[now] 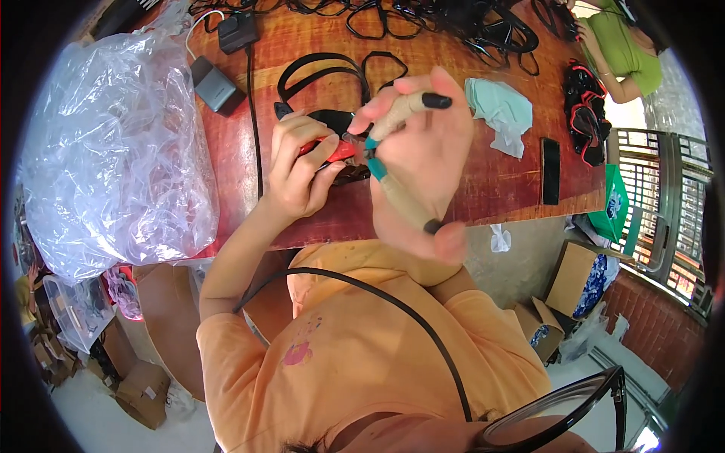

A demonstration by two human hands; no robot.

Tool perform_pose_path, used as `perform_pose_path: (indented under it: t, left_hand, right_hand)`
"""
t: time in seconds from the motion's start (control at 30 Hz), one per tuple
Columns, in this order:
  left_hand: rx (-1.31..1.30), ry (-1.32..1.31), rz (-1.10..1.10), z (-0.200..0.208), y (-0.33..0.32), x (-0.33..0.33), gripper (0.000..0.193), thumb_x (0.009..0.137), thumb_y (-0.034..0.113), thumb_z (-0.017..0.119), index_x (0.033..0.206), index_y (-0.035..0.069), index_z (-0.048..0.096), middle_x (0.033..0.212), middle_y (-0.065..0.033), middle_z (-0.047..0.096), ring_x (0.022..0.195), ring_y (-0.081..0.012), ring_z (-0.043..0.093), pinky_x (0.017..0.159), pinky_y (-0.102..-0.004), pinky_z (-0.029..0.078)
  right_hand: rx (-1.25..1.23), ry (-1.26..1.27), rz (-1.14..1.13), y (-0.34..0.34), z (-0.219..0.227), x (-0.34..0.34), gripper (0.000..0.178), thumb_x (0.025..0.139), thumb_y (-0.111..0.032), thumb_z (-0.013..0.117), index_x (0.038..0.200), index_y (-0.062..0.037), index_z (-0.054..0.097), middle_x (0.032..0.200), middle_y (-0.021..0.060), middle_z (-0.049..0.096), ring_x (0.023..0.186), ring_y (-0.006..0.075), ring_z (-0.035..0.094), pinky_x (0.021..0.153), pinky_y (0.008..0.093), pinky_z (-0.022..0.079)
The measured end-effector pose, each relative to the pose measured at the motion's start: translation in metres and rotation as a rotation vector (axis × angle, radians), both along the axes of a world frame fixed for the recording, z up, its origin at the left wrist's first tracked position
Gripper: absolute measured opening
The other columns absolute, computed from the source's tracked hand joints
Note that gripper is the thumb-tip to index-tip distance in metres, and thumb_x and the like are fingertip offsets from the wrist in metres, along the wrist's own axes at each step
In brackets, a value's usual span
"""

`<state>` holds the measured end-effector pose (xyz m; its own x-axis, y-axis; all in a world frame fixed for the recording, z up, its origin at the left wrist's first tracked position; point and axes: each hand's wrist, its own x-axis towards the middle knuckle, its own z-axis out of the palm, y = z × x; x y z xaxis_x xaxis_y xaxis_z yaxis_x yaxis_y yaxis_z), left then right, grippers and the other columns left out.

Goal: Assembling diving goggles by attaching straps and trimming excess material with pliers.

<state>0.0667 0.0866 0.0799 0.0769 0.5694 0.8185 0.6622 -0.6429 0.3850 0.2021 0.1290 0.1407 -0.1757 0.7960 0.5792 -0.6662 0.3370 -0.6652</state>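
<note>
My left hand (296, 167) is closed around a red and black piece (344, 151), which looks like part of a dive mask. Black straps (319, 59) loop out beyond it on the table. My right hand (434, 155), partly blurred, holds a pair of pliers (402, 198) with spread, beige-wrapped handles, dark ends and teal bands near the joint. The jaws meet the red piece by my left fingertips; exactly what they grip is too small to make out.
A large clear plastic bag (113, 158) covers the table's left side. Near it are a grey charger box (215, 84) and a black cable (254, 128). Pale green cloth (500, 109), a black strip (550, 171) and red-black masks (587, 124) lie rightward. Another person (623, 49) sits far right.
</note>
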Motion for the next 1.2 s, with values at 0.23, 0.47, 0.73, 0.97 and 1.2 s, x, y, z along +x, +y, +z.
perform_pose_path:
  t: [0.23,0.47,0.73,0.97,1.2]
  left_hand:
    - [0.041,-0.059,0.016,-0.006,-0.004,0.006,0.027,0.079,0.014,0.071,0.1,0.0,0.063,0.101,-0.0154,0.063,0.092,-0.0339,0.056,0.085,-0.049,0.046]
    - [0.041,-0.101,0.048,-0.01,-0.001,0.003,0.024,0.083,0.014,0.068,0.102,0.0,0.062,0.102,-0.0152,0.063,0.092,-0.0332,0.056,0.086,-0.0487,0.045]
    - [-0.097,-0.384,0.146,-0.034,-0.001,0.003,0.016,0.091,0.012,0.059,0.099,-0.001,0.057,0.101,-0.017,0.059,0.094,-0.0303,0.055,0.086,-0.0386,0.044]
    - [-0.242,-0.521,0.141,-0.046,0.001,-0.001,0.017,0.098,0.014,0.05,0.107,-0.001,0.05,0.112,-0.0149,0.053,0.101,-0.0223,0.053,0.093,-0.035,0.04]
    - [-0.188,-0.401,0.173,-0.036,-0.001,0.006,0.015,0.093,0.01,0.056,0.102,-0.002,0.054,0.105,-0.0189,0.055,0.094,-0.0283,0.054,0.086,-0.0366,0.043]
  right_hand:
    - [-0.065,0.105,0.101,0.001,0.006,0.005,0.118,0.057,-0.085,0.061,0.133,0.0017,0.036,0.11,0.0145,0.049,0.089,0.018,0.047,0.071,0.0294,0.041]
    - [-0.324,0.052,0.023,-0.004,0.017,-0.004,0.101,0.068,-0.072,0.061,0.136,-0.0011,0.035,0.114,0.0141,0.05,0.09,0.0181,0.047,0.074,0.0299,0.042]
    - [-0.031,0.372,-0.03,0.013,0.003,0.016,0.094,0.074,-0.058,0.06,0.143,-0.0022,0.03,0.117,0.0168,0.051,0.101,0.0243,0.053,0.085,0.0407,0.046]
    - [-0.262,0.229,-0.032,0.031,-0.017,0.02,0.093,0.078,-0.061,0.049,0.145,-0.0008,0.026,0.12,0.0188,0.05,0.104,0.0274,0.053,0.088,0.0402,0.046]
    - [-0.302,0.22,0.306,0.036,-0.01,-0.016,0.106,0.072,-0.042,0.082,0.147,0.0023,0.022,0.133,0.0225,0.046,0.117,0.0322,0.052,0.1,0.0439,0.047]
